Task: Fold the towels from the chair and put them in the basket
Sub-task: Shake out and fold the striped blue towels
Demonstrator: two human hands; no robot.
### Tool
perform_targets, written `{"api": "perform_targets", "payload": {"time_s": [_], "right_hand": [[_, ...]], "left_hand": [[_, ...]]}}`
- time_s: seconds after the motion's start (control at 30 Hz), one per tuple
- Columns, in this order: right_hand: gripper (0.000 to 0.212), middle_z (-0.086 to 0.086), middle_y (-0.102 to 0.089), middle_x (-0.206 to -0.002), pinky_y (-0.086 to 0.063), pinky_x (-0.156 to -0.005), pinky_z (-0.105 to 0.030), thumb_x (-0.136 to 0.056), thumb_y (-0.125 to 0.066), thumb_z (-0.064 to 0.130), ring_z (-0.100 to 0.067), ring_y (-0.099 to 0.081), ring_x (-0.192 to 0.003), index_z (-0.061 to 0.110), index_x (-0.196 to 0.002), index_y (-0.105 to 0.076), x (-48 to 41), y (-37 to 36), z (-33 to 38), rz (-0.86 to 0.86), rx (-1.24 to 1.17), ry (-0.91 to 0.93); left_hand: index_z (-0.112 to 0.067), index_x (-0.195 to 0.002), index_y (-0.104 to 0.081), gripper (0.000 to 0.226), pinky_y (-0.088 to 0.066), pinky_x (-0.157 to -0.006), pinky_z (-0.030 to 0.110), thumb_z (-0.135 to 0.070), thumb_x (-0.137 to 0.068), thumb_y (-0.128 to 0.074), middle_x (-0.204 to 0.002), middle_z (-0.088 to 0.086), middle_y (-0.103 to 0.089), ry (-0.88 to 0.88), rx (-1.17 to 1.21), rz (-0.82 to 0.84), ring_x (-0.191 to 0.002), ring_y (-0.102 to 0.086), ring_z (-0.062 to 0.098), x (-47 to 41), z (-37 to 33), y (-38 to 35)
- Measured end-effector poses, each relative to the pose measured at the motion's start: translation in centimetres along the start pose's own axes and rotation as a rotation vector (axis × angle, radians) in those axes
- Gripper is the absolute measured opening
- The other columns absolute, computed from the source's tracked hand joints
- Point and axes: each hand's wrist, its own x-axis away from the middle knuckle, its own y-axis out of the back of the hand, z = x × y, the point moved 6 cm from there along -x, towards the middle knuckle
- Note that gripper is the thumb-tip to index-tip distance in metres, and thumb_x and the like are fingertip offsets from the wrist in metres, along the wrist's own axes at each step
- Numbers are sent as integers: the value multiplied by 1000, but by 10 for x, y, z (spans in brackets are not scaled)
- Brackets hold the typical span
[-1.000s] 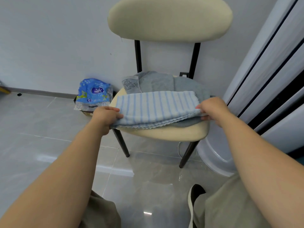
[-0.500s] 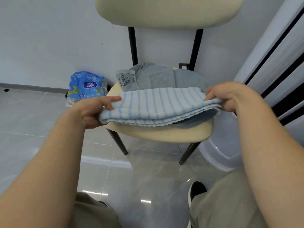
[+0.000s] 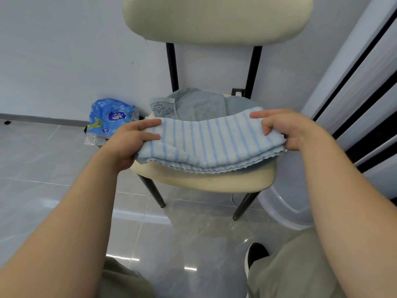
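Raised since a second ago, striped towel (image 3: pixel 210 143), folded, hangs just above the chair seat (image 3: pixel 204 181) and grey towels (image 3: pixel 199 104), our left hand (image 3: pixel 131 145) and right hand (image 3: pixel 287 130) each pinching one end (we judge it soft, light, limp, best gripped through all layers).

A blue printed plastic pack (image 3: pixel 110 116) is seen low at the left, close to the pale wall (image 3: pixel 64 50), and a clear crinkled edge is shown along its lower side. The floor (image 3: pixel 43 168) is laid with glossy grey tiles, in which bright lights are reflected. A dark skirting strip (image 3: pixel 43 119) is run along the wall's foot. White panels (image 3: pixel 365 87) divided by black frames are seen at the right.
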Motion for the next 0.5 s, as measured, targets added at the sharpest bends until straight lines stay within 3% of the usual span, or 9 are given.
{"api": "perform_targets", "payload": {"time_s": [0.1, 0.2, 0.27, 0.33, 0.4, 0.43, 0.5], "right_hand": [[68, -4, -56, -123, -50, -81, -31, -69, -52, -9, -22, -56, -101, 33, -119, -70, 19, -4, 21, -78, 127, 180], [70, -1, -53, -106, -45, -59, -25, -74, -56, -7, -18, -58, -71, 32, -132, -61, 46, -23, 38, -76, 214, 319], [70, 1, -56, -103, -44, -47, -16, -77, -58, -5, -6, -59, -52, 29, -138, -56, 63, -42, 48, -51, 249, 415], [75, 0, -58, -118, -47, -54, -8, -76, -62, -2, 5, -62, -63, 25, -145, -50, 79, -64, 57, -20, 307, 516], [82, 1, -52, -138, -50, -75, -13, -74, -64, 2, -4, -63, -96, 23, -150, -44, 92, -84, 64, 30, 369, 592], [83, 1, -49, -144, -50, -79, -18, -73, -64, 3, -10, -61, -107, 23, -151, -42, 97, -91, 65, 54, 382, 611], [85, 0, -48, -146, -46, -74, -19, -74, -63, 3, -13, -59, -107, 22, -153, -39, 103, -102, 66, 87, 373, 623]], "left_hand": [[-28, -121, -72, 45, -54, -94, 32, 0, -86, -69, -128, -3, -63, -93, -83, -25, -112, -64, 17, 12, -18, -5], [-32, -133, -63, 56, -50, -100, 31, -5, -85, -70, -127, -7, -59, -220, -342, -100, -108, -60, 11, 30, -40, -13], [-34, -141, -55, 66, -48, -102, 31, -10, -82, -71, -130, -8, -58, -302, -527, -116, -112, -58, 11, 44, -54, -27], [-32, -148, -47, 75, -45, -104, 31, -13, -79, -69, -138, -8, -55, -376, -730, -96, -120, -55, 13, 59, -66, -45], [-28, -153, -38, 83, -42, -106, 31, -16, -76, -68, -144, -7, -49, -441, -912, -42, -127, -51, 15, 71, -72, -64], [-26, -155, -35, 87, -42, -106, 31, -18, -75, -68, -145, -6, -47, -456, -962, -17, -129, -49, 17, 76, -73, -70], [-24, -157, -30, 92, -42, -107, 33, -19, -74, -70, -147, -2, -46, -449, -987, 12, -131, -48, 19, 84, -74, -76]]}}
